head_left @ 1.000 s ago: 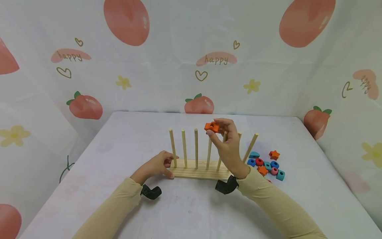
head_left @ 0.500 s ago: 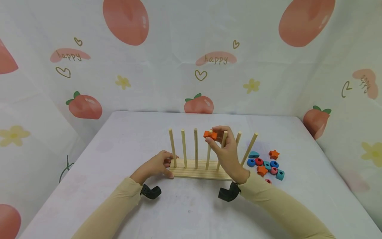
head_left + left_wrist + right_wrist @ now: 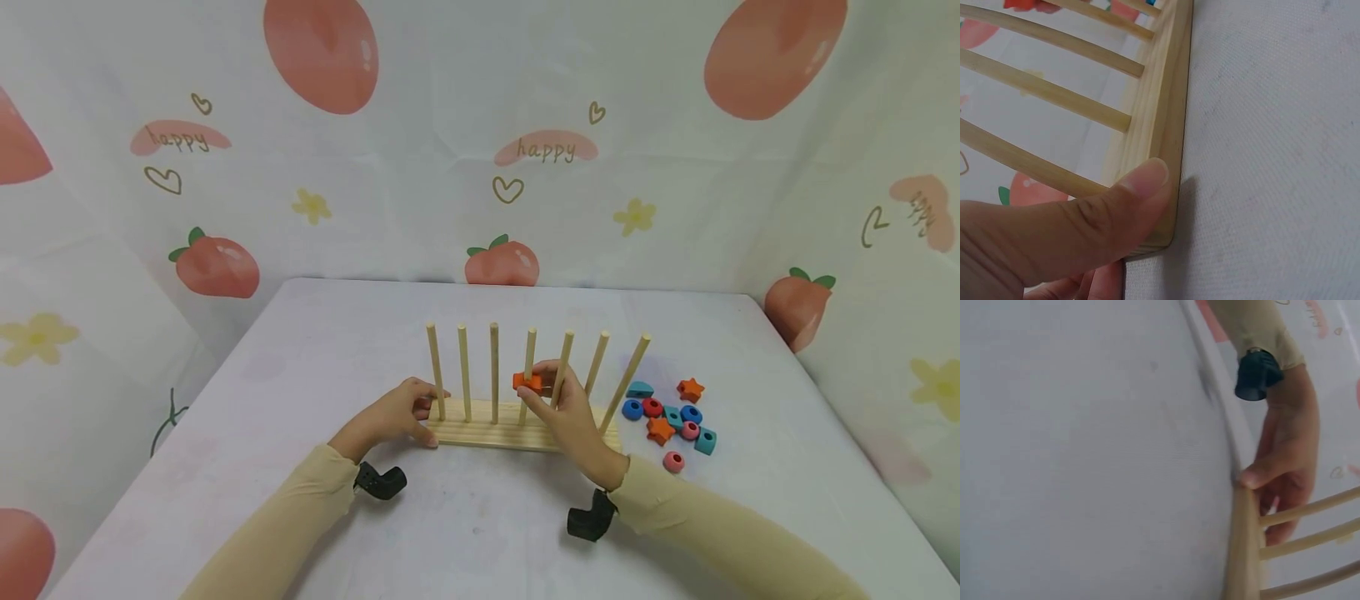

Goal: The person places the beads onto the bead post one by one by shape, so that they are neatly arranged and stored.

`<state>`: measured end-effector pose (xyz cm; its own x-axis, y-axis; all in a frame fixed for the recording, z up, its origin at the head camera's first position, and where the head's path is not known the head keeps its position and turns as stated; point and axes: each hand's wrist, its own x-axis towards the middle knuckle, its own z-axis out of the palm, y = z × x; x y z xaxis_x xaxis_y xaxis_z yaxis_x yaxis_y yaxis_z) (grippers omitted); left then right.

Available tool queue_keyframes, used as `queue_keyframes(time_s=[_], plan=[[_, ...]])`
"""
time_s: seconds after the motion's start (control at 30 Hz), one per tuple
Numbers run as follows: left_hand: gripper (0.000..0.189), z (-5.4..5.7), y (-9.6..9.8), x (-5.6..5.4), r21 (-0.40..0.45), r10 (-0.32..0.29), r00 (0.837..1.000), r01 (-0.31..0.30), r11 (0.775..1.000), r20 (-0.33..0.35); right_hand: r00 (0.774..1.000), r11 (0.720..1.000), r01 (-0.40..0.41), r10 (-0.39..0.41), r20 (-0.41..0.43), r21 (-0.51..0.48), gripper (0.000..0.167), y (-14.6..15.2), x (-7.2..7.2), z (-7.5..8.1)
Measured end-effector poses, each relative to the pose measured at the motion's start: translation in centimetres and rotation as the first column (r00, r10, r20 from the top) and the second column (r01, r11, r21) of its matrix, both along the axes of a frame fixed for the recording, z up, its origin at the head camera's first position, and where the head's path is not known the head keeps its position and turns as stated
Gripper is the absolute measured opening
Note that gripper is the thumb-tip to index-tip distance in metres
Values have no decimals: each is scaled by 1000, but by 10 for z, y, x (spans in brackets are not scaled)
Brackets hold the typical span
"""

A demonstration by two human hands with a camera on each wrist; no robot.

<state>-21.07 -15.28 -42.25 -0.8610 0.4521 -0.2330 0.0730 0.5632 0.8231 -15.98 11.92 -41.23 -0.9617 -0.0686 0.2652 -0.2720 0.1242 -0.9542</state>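
A pale wooden pegboard (image 3: 487,435) with a row of several upright pegs stands on the table in the head view. My left hand (image 3: 393,417) grips its left end. The left wrist view shows that thumb (image 3: 1144,178) pressed on the near edge of the base, other fingers behind. With thumb and fingers, my right hand (image 3: 573,421) pinches an orange star bead (image 3: 522,382). This bead is threaded on the fourth peg from the left, roughly midway down. In the right wrist view only the left hand (image 3: 1285,456) and the board show.
Loose beads lie right of the pegboard: two orange stars (image 3: 661,430), blue (image 3: 632,408), red and teal ones. A pink bead (image 3: 673,462) sits nearest the front. Behind the table (image 3: 360,333) hangs a peach-print cloth (image 3: 420,167).
My right hand has lowered the orange star bead from above the fourth peg onto it and partway down. The left hand has stayed on the pegboard's end.
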Motion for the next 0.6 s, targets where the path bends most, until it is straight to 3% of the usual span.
queue_keyframes(time_s=[0.27, 0.6], plan=[[71, 0, 1, 1, -7, 27, 1000, -27, 1000, 12, 996, 1000, -15, 14, 92, 12, 31, 1, 3, -13], [71, -1, 1, 1, -20, 15, 1000, -15, 1000, 2, 985, 999, -11, 3, 171, 47, 29, 1, 4, -24]])
